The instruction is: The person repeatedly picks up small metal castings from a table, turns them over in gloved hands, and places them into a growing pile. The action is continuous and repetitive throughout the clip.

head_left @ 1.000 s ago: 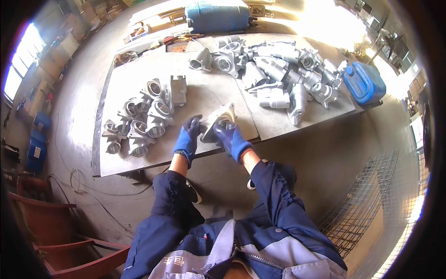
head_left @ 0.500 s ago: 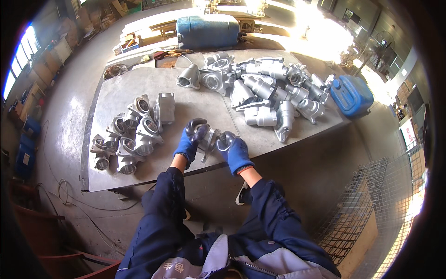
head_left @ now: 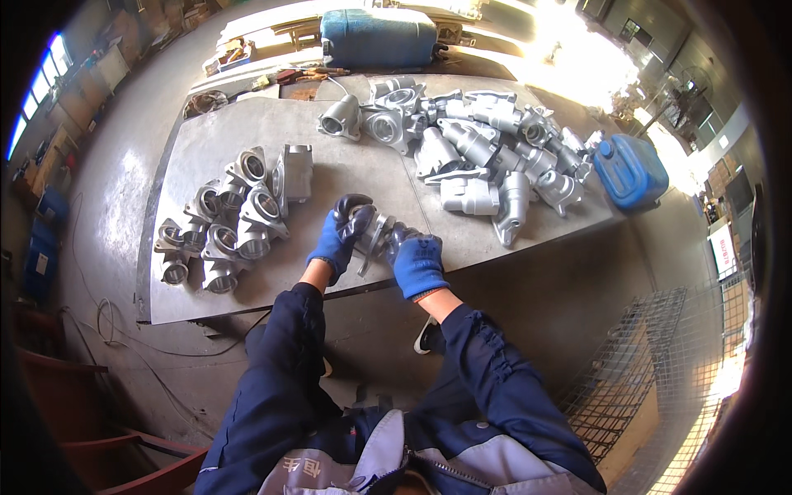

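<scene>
A silver metal casting (head_left: 376,239) with a flange is held between my two gloved hands over the near edge of the table. My left hand (head_left: 343,234), in a blue glove with dark fingers, closes round its left end. Against its right side, my right hand (head_left: 417,262) has its fingers bent and closed. Whether a small item is also inside that hand is hidden. To the left stands a group of similar flanged castings (head_left: 262,206), with a blocky casting (head_left: 294,173) at its right side. A heap of castings (head_left: 470,194) covers the table's right half.
The grey metal tabletop (head_left: 346,173) ends close to my body. A blue jerrycan (head_left: 631,172) is at its right corner, and a larger blue drum (head_left: 378,40) lies at the back beside hand tools (head_left: 309,74). Wire mesh (head_left: 635,363) stands at lower right; cables (head_left: 157,351) trail on the floor.
My right hand has rolled over, showing the back of its glove, and its fingers have closed in at the casting's right side. My left hand keeps its grip. The view has shifted slightly.
</scene>
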